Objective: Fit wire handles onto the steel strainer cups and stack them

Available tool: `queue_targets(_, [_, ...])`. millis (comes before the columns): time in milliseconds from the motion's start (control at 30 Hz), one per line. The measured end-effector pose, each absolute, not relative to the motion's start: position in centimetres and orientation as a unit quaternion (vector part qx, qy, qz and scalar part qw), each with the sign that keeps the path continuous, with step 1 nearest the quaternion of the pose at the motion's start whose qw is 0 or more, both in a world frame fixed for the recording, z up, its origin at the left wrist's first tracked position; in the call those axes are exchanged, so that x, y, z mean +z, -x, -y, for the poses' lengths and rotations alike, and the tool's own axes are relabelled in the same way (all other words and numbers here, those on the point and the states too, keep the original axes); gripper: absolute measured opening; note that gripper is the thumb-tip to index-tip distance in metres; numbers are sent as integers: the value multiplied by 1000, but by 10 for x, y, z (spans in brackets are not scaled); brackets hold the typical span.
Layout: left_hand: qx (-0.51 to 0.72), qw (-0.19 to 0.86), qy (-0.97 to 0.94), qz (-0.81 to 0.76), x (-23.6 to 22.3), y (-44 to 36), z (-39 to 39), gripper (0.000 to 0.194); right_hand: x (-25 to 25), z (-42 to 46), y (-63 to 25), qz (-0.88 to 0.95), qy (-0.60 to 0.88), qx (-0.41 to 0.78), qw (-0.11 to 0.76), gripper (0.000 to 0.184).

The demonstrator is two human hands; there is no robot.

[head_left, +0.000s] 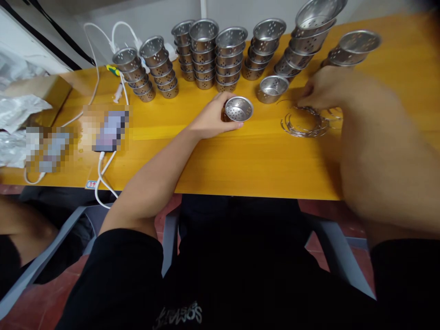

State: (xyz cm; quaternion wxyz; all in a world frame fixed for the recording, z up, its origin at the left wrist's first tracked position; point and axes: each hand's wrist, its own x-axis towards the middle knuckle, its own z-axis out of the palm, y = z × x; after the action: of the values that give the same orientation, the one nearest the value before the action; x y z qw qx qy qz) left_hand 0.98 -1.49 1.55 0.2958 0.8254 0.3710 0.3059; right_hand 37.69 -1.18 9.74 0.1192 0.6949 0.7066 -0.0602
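Observation:
My left hand is wrapped round a perforated metal cup, whose open top faces up above the table. Over a loose heap of thin wire pieces, my right hand has its fingers pinched together. Whatever may be between those fingertips is too blurred to name. A single perforated cup stands just behind, between the two hands. Beyond my right hand is a short stack of similar cups, partly covered by the hand.
Several stacks of perforated cups line the back of the wooden table. On the left lie a phone with a white cable, another blurred device, a cardboard box and plastic bags. Someone's arm shows at lower left.

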Motion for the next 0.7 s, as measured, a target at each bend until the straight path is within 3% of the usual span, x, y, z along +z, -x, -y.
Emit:
queue_targets(67, [304,293,-826,-374,16,-9,16,85,100,11,-382,-706,-693,-67,133,21])
queue_targets(200, [298,293,-830,-370,16,-9,16,82,103,15,-384,-714,-681,-96,130,2])
queue_targets(467, [291,301,-831,-367,17,-8,18,83,107,25,-370,-735,-645,-133,158,10])
queue_targets(700, [287,293,-831,-376,22,-9,20,82,103,21,-359,-758,-615,-66,208,23])
